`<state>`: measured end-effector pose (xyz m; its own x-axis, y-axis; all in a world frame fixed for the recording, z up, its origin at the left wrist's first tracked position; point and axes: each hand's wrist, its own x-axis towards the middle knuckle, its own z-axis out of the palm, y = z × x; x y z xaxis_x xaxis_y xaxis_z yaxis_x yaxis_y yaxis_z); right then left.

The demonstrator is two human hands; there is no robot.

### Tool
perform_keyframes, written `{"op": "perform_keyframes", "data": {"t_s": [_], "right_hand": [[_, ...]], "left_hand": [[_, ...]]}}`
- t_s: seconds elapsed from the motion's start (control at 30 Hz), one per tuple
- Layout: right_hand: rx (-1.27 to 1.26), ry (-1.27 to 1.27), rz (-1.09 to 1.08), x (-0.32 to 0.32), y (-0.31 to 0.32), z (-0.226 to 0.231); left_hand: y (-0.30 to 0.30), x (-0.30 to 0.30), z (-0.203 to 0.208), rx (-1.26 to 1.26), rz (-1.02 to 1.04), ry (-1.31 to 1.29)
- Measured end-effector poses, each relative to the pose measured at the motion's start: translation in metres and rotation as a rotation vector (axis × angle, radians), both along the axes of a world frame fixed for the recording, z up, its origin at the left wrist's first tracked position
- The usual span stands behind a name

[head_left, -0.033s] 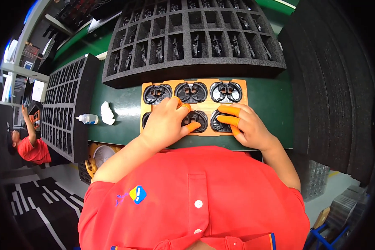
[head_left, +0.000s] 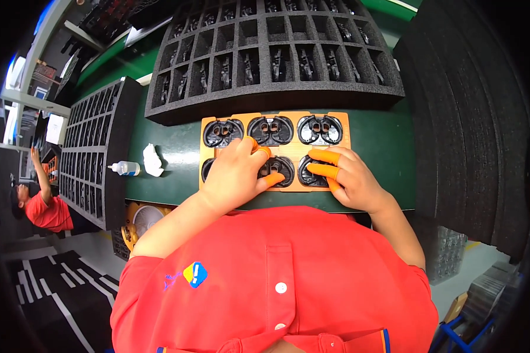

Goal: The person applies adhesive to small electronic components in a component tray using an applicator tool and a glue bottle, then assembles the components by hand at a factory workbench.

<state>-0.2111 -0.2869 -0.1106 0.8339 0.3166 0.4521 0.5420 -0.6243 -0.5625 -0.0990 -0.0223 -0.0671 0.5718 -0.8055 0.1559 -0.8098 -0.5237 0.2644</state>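
Red shirt (head_left: 277, 253) fills the near end, and just past it both hands are on an orange tray (head_left: 285, 150) of rounded black parts, two rows of three. Left hand (head_left: 232, 173) reaches over the near row: its thumb rests on the near middle part (head_left: 288, 163), the other fingers are curled in, and the hand hides most of the near left part (head_left: 206, 169). Right hand (head_left: 359, 181) has its fingers bent onto the near right part (head_left: 306, 173). Several fingers wear orange covers (head_left: 327, 156). Honestly can't tell whether either hand is gripping or just pressing; both parts are sitting in the tray.

Far row is in plain sight: left part (head_left: 215, 134), middle part (head_left: 270, 136) and a shinier right part (head_left: 320, 139). It's all on a green surface (head_left: 386, 153), with a crumpled white tissue (head_left: 153, 160) off to the left and a small squeeze bottle (head_left: 126, 169) further left.

Beyond the tray there's a big grey foam box (head_left: 259, 97), black parts in many of its compartments. Way off left, a person in red (head_left: 46, 213) has an arm raised.
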Motion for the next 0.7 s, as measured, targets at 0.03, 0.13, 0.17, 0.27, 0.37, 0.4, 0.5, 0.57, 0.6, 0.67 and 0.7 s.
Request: {"op": "perform_keyframes", "data": {"t_s": [0.03,0.13,0.17,0.27,0.37,0.4,0.5,0.57,0.6,0.67,0.7], "right_hand": [[-0.044,0.007,0.000,-0.002,0.000,0.002],[-0.132,0.022,0.007,-0.005,0.001,0.011],[-0.175,0.033,0.018,-0.005,0.001,0.013],[-0.220,0.025,0.031,-0.004,0.001,0.017],[-0.118,-0.087,-0.188,0.002,0.007,0.032],[-0.201,-0.058,-0.300,0.008,0.011,0.029],[-0.327,0.040,-0.411,0.023,0.028,0.021],[-0.357,0.114,-0.405,0.025,0.031,0.010],[-0.392,0.148,-0.401,0.026,0.031,0.005],[-0.424,0.170,-0.405,0.028,0.034,0.006],[-0.425,0.171,-0.395,0.028,0.035,0.006]], "left_hand": [[0.000,0.000,-0.001,0.003,-0.002,-0.005],[0.001,0.000,-0.007,-0.026,-0.069,-0.030],[0.003,-0.001,-0.008,-0.029,-0.069,-0.031],[0.007,-0.003,-0.014,-0.090,-0.026,-0.104],[0.028,0.009,-0.024,-0.294,-0.009,-0.170],[0.033,0.014,-0.020,-0.245,0.027,-0.206],[0.047,0.020,-0.018,-0.102,0.136,-0.228],[0.053,0.023,-0.020,-0.046,0.196,-0.163],[0.058,0.022,-0.024,-0.017,0.190,-0.152],[0.061,0.022,-0.039,-0.080,0.198,-0.099],[0.061,0.020,-0.042,-0.142,0.194,-0.047]]}}
